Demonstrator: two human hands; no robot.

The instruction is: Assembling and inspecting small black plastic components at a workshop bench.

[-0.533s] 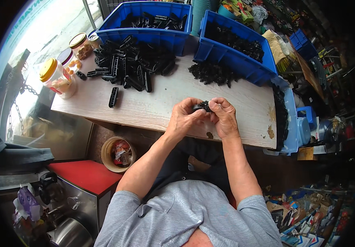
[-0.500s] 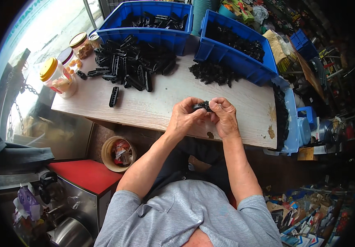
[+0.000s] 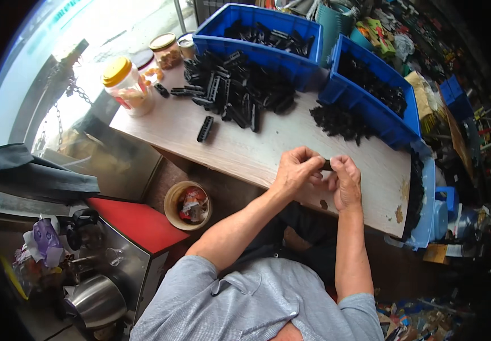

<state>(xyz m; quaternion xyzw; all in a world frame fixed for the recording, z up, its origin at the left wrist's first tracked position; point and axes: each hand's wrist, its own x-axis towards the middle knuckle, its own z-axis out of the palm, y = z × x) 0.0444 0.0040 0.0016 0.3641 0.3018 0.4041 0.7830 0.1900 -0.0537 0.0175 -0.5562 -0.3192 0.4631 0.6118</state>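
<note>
Over the near part of the pale wooden table [image 3: 255, 152], my left hand [image 3: 296, 171] and my right hand [image 3: 346, 182] pinch a small black plastic part [image 3: 326, 165] between them. Fingers and thumbs cover most of it, so its full shape is hidden. Beyond my hands lies a loose heap of small black plastic pieces [image 3: 341, 121]. A larger pile of long, slotted black plastic pieces [image 3: 225, 91] spreads to the left. One similar long piece [image 3: 205, 129] rests apart, closer to the table's front edge.
Two blue bins [image 3: 257, 55] [image 3: 365, 101] with black parts stand along the back. Lidded jars, one a yellow-topped jar [image 3: 126, 85], occupy the left end. A light-blue tub [image 3: 425, 199] adjoins the right end. On the floor is a waste bucket [image 3: 171, 211] near a red-topped cabinet [image 3: 137, 226].
The whole view has turned and shifted, so the table sits farther right and tilts more. Both hands still hold the black part, which now shows less between the fingers.
</note>
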